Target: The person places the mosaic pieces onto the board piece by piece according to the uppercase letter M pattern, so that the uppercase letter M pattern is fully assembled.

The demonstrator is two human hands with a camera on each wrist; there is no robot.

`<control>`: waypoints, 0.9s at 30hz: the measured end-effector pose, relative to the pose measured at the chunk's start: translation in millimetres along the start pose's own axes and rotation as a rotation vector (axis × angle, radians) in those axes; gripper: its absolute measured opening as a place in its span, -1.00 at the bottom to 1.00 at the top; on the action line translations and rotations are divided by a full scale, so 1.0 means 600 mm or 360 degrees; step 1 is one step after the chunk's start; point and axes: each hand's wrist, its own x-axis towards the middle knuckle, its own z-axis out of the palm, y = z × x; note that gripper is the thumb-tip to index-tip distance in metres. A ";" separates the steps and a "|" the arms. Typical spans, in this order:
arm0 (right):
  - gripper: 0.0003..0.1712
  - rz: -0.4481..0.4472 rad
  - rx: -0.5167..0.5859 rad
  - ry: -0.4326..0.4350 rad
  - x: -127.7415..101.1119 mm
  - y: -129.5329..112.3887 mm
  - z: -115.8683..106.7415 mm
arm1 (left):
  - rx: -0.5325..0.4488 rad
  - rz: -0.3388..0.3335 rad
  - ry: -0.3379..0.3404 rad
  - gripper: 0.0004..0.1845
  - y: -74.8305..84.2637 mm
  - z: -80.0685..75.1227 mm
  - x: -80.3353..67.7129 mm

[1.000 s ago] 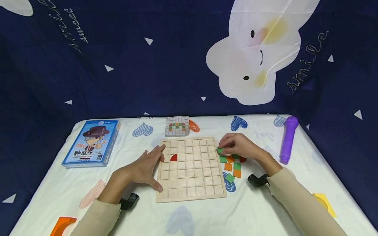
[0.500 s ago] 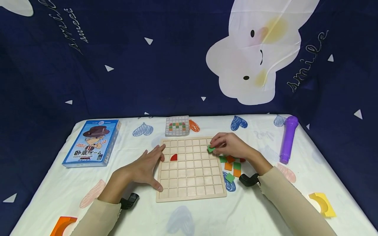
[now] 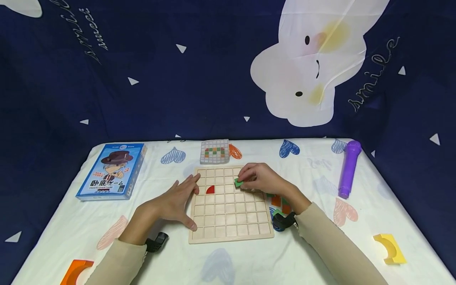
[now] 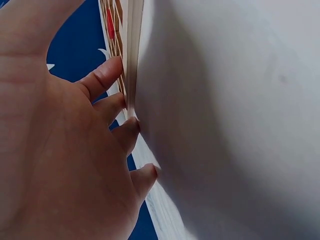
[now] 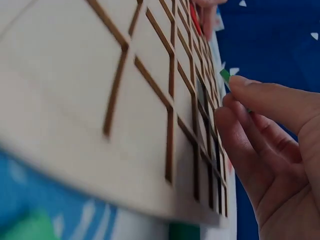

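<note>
A wooden grid board (image 3: 231, 217) lies mid-table, with one red quarter-circle tile (image 3: 211, 190) in a cell at its upper left. My left hand (image 3: 174, 202) rests along the board's left edge, fingers and thumb spread; in the left wrist view its fingertips (image 4: 132, 125) touch the board's side. Between thumb and fingers my right hand (image 3: 263, 180) pinches a small green tile (image 3: 238, 183) over the upper right cells. The right wrist view shows the same green tile (image 5: 225, 75) poking past the thumb tip. Loose orange tiles (image 3: 276, 200) and green ones lie right of the board, partly hidden by the right forearm.
Behind the board lies a pattern card (image 3: 215, 152) with a coloured grid. A blue game box (image 3: 111, 172) is at the left, a purple microphone (image 3: 349, 169) at the right. An orange arch block (image 3: 76, 272) and a yellow arch block (image 3: 391, 248) lie near the front corners.
My right hand has carried the green tile leftward from the loose pile to over the board. The left hand stays in place at the board's edge.
</note>
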 end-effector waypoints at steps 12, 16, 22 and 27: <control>-0.85 -0.0126 -0.0082 0.0026 0.025 -0.020 0.044 | 0.0008 -0.0006 -0.0014 -0.02 -0.003 0.000 0.003; -0.86 -0.0113 -0.0099 0.0049 0.031 -0.026 0.054 | 0.0007 -0.0023 -0.0029 -0.02 -0.001 -0.001 0.008; -0.86 -0.0093 -0.0143 0.0036 0.042 -0.033 0.064 | 0.0016 -0.0080 -0.0055 -0.03 0.003 -0.001 0.010; -0.86 -0.0103 -0.0197 -0.0001 0.051 -0.036 0.071 | 0.0030 -0.0088 -0.0053 -0.03 0.000 0.001 0.007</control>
